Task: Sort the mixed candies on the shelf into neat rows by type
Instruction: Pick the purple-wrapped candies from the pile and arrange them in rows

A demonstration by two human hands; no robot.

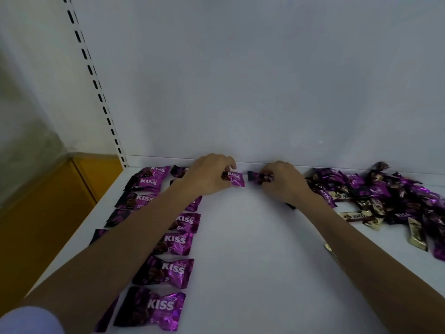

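On the left of the shelf [240, 249], 2 rows of purple Kiss candies [166, 271] run front to back. At the back wall [265, 92] the left hand [207, 175] pinches a purple candy [237, 180]; the right hand [284, 183] grips a darker candy [260, 177]. Rightmost lies the mixed pile [385, 196]. Likely risk: the left forearm [134, 235], crossing the rows, drags them askew.

This looks like a shop. The white metal shelf [240, 249] under the left hand [207, 175] and right hand [281, 183] backs onto a plain white panel [240, 80] just beyond them. A slotted upright [96, 85], of the kind shop racking uses, climbs up-left of the left hand. Identical purple Kiss candies [179, 239] lie in rows left of the hands, and a mixed heap [385, 196] lies to their right.
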